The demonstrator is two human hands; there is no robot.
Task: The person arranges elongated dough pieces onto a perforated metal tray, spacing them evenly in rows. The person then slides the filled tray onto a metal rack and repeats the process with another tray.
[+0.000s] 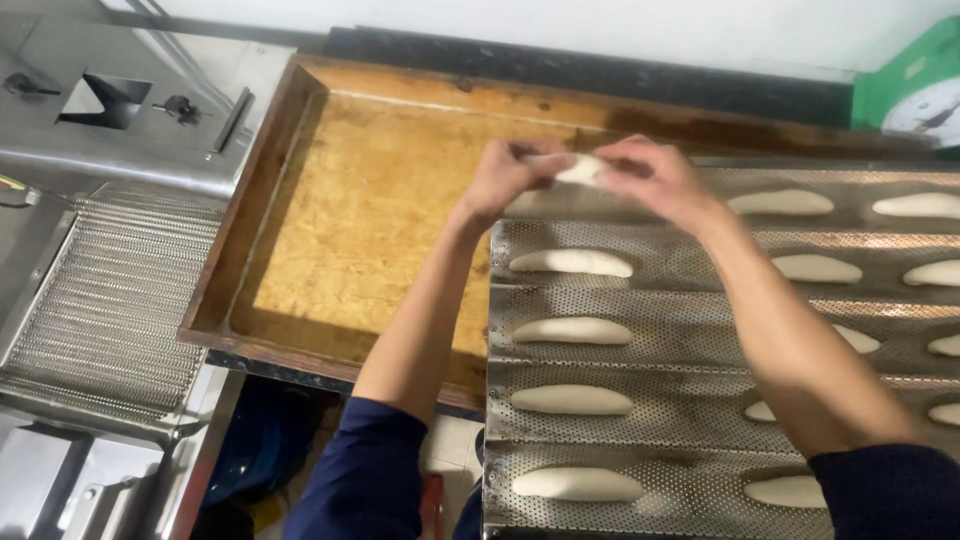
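Nearest you, both dark blue sleeves (365, 475) are cut off by the bottom edge. Your forearms run up from them and meet at the grip.

Below the grip, toward you, sits the perforated metal tray (680, 395) with long channels; its right end and near edge are out of frame. Count of dough pieces lying on it: four full ones in the left column under the grip, nearest one (577, 484), then (571, 400), (571, 331), (571, 262). Right of the grip and your right forearm, roughly nine more show, several clipped by the frame edge or partly hidden behind that arm, so the total is unsure. The top-left channel, right under the grip, is shaded by your hands; can't tell if anything lies in it.

The grip itself: one dough piece (581, 170), small and pale, held off the tray between your two hands. Left hand (505, 180) has fingers closed on its left end, right hand (655, 178) pinches the right end. Motion blur here, so individual fingers are hard to make out.

Left of and beyond the grip: one wooden tray (350, 220) with raised rims, the metal tray overlapping its right part.

Further left: one wire mesh conveyor (110, 300) and a steel machine housing (120, 110), both cropped.

Far right of the grip, a green scale (920, 85), only a corner visible.
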